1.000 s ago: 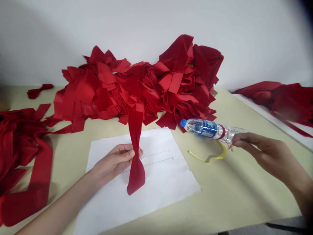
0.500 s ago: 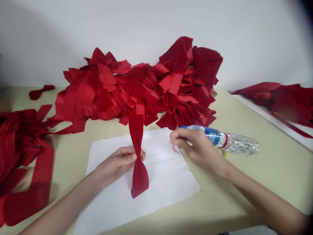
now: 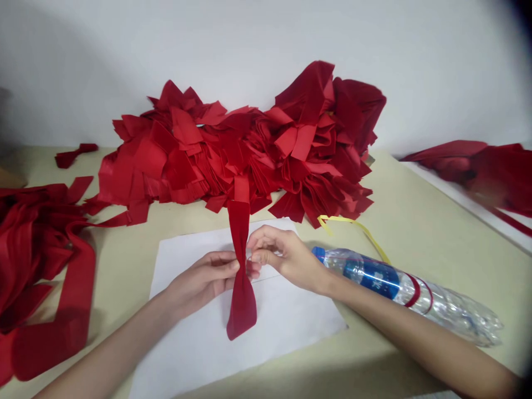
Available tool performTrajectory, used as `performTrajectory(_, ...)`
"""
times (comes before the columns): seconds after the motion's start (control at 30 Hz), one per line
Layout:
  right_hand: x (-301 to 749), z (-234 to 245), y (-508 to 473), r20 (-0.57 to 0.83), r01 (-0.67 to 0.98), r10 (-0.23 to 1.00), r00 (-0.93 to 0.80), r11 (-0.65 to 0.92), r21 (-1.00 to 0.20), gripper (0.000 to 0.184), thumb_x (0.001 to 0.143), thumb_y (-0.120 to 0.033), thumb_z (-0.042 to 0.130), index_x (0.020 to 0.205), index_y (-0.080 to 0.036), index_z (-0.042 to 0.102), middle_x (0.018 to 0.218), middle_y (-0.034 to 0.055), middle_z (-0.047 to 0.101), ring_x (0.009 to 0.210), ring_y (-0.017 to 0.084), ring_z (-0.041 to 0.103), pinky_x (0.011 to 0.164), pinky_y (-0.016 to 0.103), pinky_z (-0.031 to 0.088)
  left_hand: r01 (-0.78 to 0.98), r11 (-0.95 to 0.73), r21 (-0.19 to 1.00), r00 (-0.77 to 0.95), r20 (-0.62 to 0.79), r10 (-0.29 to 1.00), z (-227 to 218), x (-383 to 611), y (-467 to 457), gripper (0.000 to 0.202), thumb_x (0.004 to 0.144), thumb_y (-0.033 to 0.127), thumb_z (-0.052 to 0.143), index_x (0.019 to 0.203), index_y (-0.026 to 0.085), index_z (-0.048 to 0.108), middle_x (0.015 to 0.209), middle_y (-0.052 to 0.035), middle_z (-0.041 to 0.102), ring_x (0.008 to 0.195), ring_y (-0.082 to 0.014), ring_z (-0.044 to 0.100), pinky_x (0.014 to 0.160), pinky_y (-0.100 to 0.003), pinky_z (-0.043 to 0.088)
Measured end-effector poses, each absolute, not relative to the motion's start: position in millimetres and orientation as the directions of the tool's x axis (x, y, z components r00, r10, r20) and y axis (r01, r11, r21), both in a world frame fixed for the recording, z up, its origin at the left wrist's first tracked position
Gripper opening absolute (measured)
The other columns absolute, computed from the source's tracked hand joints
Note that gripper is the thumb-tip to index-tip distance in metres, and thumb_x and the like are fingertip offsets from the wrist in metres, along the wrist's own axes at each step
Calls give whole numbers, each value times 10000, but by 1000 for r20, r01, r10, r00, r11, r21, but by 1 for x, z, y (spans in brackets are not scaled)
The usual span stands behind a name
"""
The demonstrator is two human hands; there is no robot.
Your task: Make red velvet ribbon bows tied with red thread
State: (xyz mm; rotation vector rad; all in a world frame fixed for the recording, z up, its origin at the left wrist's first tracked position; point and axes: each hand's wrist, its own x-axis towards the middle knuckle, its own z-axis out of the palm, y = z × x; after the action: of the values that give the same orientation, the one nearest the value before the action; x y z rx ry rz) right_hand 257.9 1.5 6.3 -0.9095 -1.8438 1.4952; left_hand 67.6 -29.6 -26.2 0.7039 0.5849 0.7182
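Observation:
My left hand [image 3: 208, 277] pinches the gathered middle of a red fabric bow piece [image 3: 241, 266] that stands over a white sheet of paper [image 3: 233, 332]. My right hand [image 3: 278, 256] has its fingers closed at the same pinched middle from the right side; what they hold, perhaps a thin tie, is too small to make out. A clear plastic water bottle [image 3: 399, 285] with a blue label and red bands around it lies on the table just right of my right wrist.
A big heap of red fabric bows [image 3: 249, 144] is stacked along the back wall. Red ribbon strips [image 3: 41, 249] lie at the left, more red cloth [image 3: 477, 166] at the far right. A yellow strip [image 3: 353, 224] curls beside the bottle on the beige table [image 3: 415, 210].
My right hand left the bottle and moved left to the pinched middle of the bow. The bottle now lies lower and further right. My left hand kept its pinch.

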Motion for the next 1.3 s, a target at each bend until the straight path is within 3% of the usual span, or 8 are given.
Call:
performTrajectory(0.13,263,3,6,2,189,826,-564,132,-973,47,804,-152,544,849,-161,552,746,-3,565,661,91,514,612,232,423,-429,545,720,621,-203,757,-27,63,-30,123,844,169,552,869,137,668,825,-40,594,779,-127,543,734,-253,426)
performTrajectory(0.3,273,-2,16,-13,290,787,-617,211,-933,106,854,-221,496,891,-164,578,724,-9,540,630,89,476,569,224,389,-471,536,701,601,-190,776,-26,61,-29,108,838,178,564,873,133,655,809,-31,533,782,-126,512,722,-246,401)
performTrajectory(0.4,273,0,18,60,330,756,-651,353,-875,185,884,-271,472,992,-169,582,927,37,597,820,124,539,726,266,434,-453,535,713,584,-216,782,-25,62,-29,123,846,181,554,899,139,657,832,-40,535,799,-135,506,736,-262,393)
performTrajectory(0.5,267,6,13,150,297,745,-650,431,-852,253,915,-300,420,1087,-172,555,1126,70,557,1039,146,505,916,310,388,-441,530,724,578,-223,785,-25,64,-30,124,845,194,559,901,150,661,838,-41,543,800,-138,502,743,-273,390)
performTrajectory(0.6,260,12,6,59,226,716,-696,296,-928,283,932,-327,377,1086,-158,542,998,62,609,889,120,561,783,264,451,-431,524,735,576,-222,786,-25,64,-30,117,832,208,580,890,156,667,823,-40,558,778,-136,504,722,-262,391)
performTrajectory(0.73,259,11,4,-44,281,753,-656,190,-941,204,842,-328,547,911,-147,611,775,15,627,651,89,529,572,212,405,-415,519,748,561,-239,793,-25,64,-29,116,836,211,572,839,147,669,799,-39,576,760,-128,510,697,-240,389)
performTrajectory(1.1,254,15,-3,-48,178,827,-560,64,-982,121,762,-249,619,720,-141,651,649,-5,623,557,70,497,507,203,367,-429,526,735,492,-298,818,-24,68,-32,92,779,172,628,821,126,696,781,-47,625,753,-132,539,699,-232,419)
performTrajectory(1.3,255,28,-7,74,15,875,-478,92,-996,85,781,-188,594,724,-153,647,660,-16,624,605,75,559,569,200,434,-461,543,702,424,-364,830,-21,71,-33,149,759,189,635,873,132,712,878,-68,664,838,-164,565,676,-226,447)
